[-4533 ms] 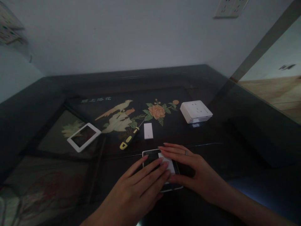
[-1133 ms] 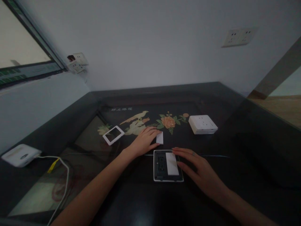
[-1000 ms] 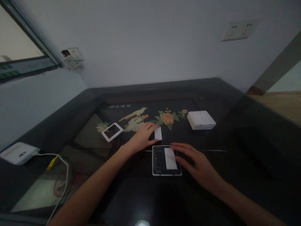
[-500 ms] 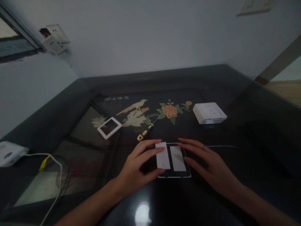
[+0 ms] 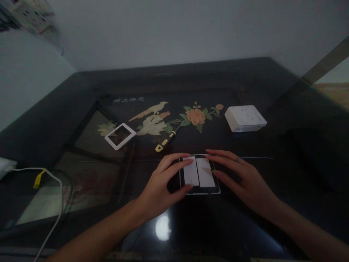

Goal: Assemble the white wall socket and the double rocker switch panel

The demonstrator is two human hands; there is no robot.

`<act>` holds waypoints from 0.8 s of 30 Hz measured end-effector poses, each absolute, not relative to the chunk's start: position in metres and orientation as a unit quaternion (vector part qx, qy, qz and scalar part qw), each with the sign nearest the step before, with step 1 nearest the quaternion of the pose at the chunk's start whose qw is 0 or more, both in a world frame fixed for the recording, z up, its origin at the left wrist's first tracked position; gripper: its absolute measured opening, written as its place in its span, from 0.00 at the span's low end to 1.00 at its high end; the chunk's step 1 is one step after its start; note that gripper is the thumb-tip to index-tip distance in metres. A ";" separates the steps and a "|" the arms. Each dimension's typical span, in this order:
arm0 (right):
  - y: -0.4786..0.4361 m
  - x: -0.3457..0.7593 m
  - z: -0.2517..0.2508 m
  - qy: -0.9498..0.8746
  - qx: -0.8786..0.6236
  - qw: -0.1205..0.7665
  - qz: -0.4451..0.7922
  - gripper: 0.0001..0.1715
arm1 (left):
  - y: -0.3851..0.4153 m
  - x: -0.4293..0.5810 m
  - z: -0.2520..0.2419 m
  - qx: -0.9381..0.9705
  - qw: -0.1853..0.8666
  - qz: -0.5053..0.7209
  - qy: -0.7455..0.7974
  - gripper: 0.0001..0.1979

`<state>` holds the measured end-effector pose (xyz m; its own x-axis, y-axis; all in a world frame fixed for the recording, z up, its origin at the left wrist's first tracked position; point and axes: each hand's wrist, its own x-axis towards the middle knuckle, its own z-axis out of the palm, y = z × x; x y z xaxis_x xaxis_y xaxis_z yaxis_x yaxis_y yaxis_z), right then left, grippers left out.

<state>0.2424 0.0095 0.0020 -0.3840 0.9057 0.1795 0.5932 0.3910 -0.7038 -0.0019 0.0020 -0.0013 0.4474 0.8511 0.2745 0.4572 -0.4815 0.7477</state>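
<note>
A two-gang wall switch (image 5: 209,190) lies on the dark table, with a black inner part and a thin white rim. Two white rectangular rocker panels sit side by side on it, a narrow gap between the left rocker panel (image 5: 190,173) and the right rocker panel (image 5: 205,173). My left hand (image 5: 166,178) grips the left panel, fingertips at its upper end and thumb at its lower end. My right hand (image 5: 240,173) has its fingers stretched out along the switch's right side, fingertips at the right panel's edge and the upper right corner.
A black-and-yellow screwdriver (image 5: 165,142) lies beyond the switch. To its left is a white rectangular frame (image 5: 110,138), and at right a white socket box (image 5: 247,118). A white cable (image 5: 61,194) with a yellow tag runs down the left. A wall (image 5: 174,32) stands behind the table.
My left hand has shifted the left panel slightly right, closer to the right panel. My right hand stays by the switch. The view has tilted down a little.
</note>
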 end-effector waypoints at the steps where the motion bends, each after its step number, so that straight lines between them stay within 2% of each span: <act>1: 0.010 0.242 0.002 -0.784 -0.478 0.284 0.276 0.18 | 0.002 -0.002 -0.002 0.796 0.303 0.325 0.411 0.24; 9: 0.014 0.242 0.007 -0.787 -0.471 0.317 0.242 0.17 | 0.001 -0.001 -0.001 0.795 0.326 0.310 0.407 0.24; 12: 0.015 0.237 0.012 -0.790 -0.463 0.323 0.239 0.17 | 0.001 0.000 -0.001 0.784 0.341 0.325 0.405 0.20; 16: 0.013 0.224 0.017 -0.802 -0.451 0.296 0.255 0.22 | 0.002 0.002 -0.004 0.760 0.360 0.359 0.404 0.16; 20: 0.008 0.211 0.014 -0.809 -0.456 0.279 0.244 0.29 | 0.004 0.003 -0.009 0.747 0.373 0.376 0.402 0.21; 24: 0.001 0.205 0.011 -0.811 -0.471 0.273 0.212 0.29 | 0.004 0.004 -0.012 0.737 0.376 0.393 0.402 0.23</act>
<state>0.2053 0.0013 0.0110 -0.4068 0.8804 0.2436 0.6483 0.4661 -0.6020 0.0038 0.0040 -0.0121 0.3677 0.8880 0.2763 0.2981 -0.3939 0.8695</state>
